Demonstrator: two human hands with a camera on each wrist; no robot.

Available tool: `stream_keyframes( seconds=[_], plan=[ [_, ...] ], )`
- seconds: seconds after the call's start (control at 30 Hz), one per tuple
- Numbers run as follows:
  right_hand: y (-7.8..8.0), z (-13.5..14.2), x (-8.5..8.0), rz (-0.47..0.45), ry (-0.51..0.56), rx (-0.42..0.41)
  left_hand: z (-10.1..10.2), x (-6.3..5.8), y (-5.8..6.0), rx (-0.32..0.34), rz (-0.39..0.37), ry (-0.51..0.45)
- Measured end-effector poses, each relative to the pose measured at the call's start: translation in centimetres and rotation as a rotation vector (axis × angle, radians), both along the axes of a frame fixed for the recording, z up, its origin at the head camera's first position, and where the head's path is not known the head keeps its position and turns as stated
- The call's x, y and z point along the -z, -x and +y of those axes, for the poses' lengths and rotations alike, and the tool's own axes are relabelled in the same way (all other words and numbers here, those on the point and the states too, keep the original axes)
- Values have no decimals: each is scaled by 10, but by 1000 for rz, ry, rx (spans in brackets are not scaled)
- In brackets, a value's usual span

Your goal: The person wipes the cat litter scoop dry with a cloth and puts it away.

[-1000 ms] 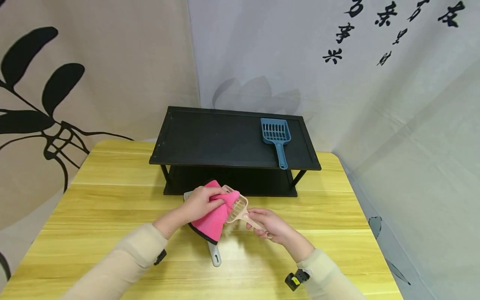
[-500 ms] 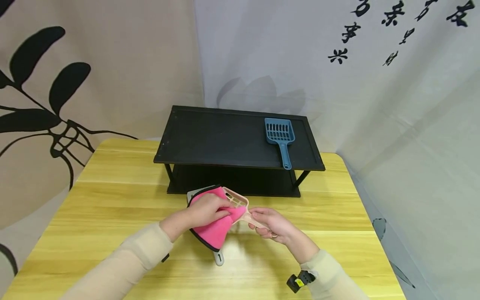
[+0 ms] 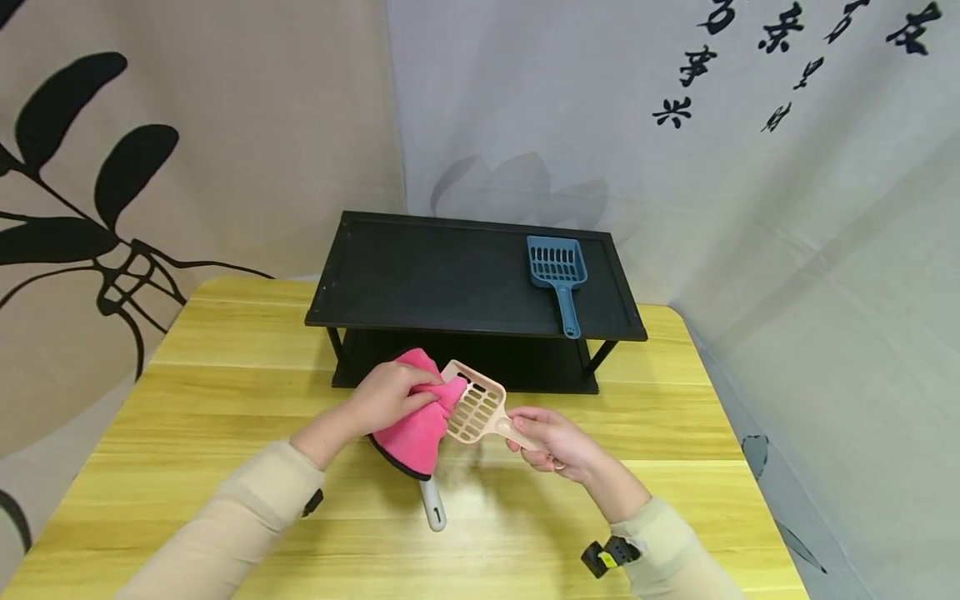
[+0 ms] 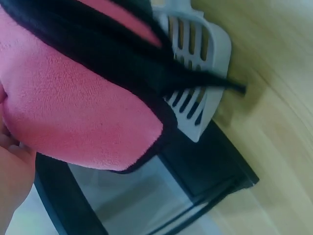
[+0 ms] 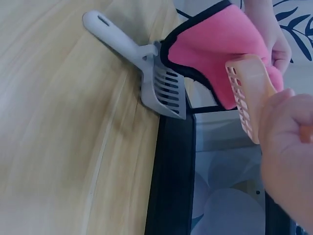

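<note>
My left hand [image 3: 387, 398] grips a pink cloth [image 3: 414, 442] with a black border, bunched at the fingers and hanging down. A corner of the cloth meets the left rim of a beige slotted litter scoop [image 3: 477, 406]. My right hand [image 3: 558, 443] holds this scoop by its handle, above the table. Beneath the cloth lies a grey litter scoop [image 5: 164, 88] on the wood; in the head view only its handle [image 3: 432, 504] shows, the rest being covered by the cloth.
Behind the hands stands a black two-tier shelf [image 3: 442, 275]. On its top, toward the right, lies a blue litter scoop [image 3: 558, 271], its handle reaching the front edge. Fabric with printed leaves and characters [image 3: 675, 112] hangs behind the wooden table [image 3: 247, 400].
Over the last half second the left hand and cloth have shifted left and slightly up, uncovering more of the beige scoop's slots. The beige scoop has turned more face-up in the right hand.
</note>
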State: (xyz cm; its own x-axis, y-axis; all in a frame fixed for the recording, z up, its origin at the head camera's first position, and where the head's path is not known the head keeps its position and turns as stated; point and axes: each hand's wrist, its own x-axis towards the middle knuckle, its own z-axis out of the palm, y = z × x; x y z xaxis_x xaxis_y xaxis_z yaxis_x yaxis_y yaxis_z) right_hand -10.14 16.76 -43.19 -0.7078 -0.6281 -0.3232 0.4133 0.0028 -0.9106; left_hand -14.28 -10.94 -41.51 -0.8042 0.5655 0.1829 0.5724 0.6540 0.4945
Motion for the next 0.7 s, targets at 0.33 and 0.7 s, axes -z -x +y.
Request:
stream_keyframes(
  seconds=[0.33,0.7],
  plan=[
    [0,6,4,-42,-80,26,-7,-11,10,-133,-88,-139],
    [-1,-12,11,-19,-170,22,36,10,-1,-66,-301,-236]
  ],
)
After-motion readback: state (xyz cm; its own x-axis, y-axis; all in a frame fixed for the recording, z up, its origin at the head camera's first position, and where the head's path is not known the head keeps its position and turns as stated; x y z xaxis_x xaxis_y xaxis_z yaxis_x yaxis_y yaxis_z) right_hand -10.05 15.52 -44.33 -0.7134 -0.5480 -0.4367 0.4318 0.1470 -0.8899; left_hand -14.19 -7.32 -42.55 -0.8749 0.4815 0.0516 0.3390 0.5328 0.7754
